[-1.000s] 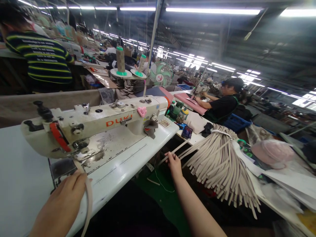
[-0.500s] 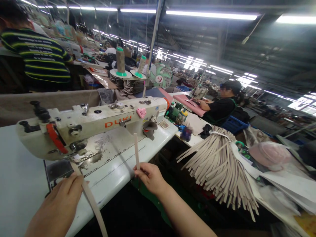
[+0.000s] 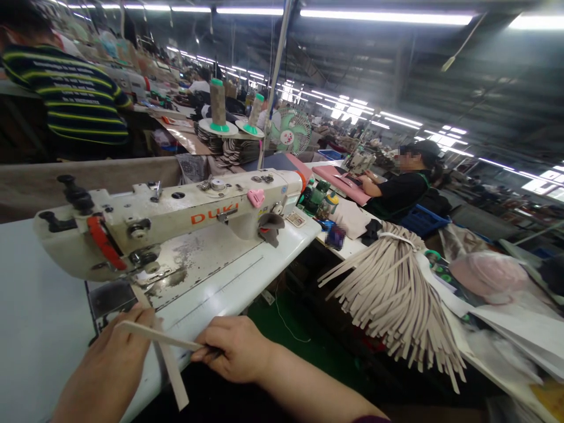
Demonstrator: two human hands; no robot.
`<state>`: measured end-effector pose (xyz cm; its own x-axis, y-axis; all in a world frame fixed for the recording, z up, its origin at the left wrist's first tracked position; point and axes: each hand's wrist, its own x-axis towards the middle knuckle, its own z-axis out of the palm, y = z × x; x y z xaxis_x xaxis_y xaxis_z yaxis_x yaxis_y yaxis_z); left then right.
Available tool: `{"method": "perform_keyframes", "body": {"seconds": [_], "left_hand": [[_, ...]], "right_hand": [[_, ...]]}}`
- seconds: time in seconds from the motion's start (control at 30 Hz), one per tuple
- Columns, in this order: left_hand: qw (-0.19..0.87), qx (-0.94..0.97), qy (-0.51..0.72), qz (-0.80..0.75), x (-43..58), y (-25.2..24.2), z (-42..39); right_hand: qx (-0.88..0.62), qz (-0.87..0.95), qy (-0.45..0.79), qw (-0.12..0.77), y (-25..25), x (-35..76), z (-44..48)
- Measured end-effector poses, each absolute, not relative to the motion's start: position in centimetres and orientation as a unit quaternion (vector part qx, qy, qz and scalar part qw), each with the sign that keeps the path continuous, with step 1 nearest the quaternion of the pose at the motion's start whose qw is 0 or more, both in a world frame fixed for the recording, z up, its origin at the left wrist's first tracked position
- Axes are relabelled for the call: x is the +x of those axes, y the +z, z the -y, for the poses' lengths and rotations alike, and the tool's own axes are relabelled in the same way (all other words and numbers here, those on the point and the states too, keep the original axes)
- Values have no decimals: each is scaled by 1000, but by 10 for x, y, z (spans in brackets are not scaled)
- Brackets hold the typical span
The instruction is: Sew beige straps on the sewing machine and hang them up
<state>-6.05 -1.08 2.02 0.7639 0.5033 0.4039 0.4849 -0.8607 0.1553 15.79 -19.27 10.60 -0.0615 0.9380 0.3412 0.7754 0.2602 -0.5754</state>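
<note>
My left hand (image 3: 110, 361) is closed on a narrow beige strip (image 3: 171, 373) at the front of the sewing machine (image 3: 180, 218). The upper part of this strip runs to the needle area, and its lower end hangs past the table edge. Pinched between the thumb and fingers of my right hand (image 3: 235, 348) is a second beige strip length (image 3: 161, 336). It crosses over the first one, its free tip lying over the back of my left fingers. Whether the two lengths join is hidden.
To the right, a tied bundle of beige strips (image 3: 396, 282) hangs over a side table edge. Thread cones (image 3: 218, 108) and a green fan (image 3: 291, 132) stand behind the machine. One co-worker (image 3: 399, 182) sits beyond the side table; another person (image 3: 74, 100) is at the left.
My right hand has moved left and down, swinging its strip from upright to nearly level across my left hand. The lower strip's end has come into view. My left hand stays near the needle area.
</note>
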Motion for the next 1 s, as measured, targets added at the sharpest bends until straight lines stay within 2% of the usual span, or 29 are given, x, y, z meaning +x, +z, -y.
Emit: {"method": "perform_keyframes", "body": {"seconds": [0.23, 0.43, 0.73, 1.0], "left_hand": [[-38, 942, 198, -267, -49, 67, 37], [-99, 914, 231, -319, -35, 82, 44], [-77, 917, 214, -328, -31, 104, 47], [-74, 903, 246, -344, -27, 102, 45]], "right_hand": [[-576, 722, 170, 342, 123, 153, 192], [-558, 717, 214, 358, 117, 158, 190], [-567, 709, 219, 357, 103, 164, 187], [-573, 713, 186, 358, 97, 169, 182]]}}
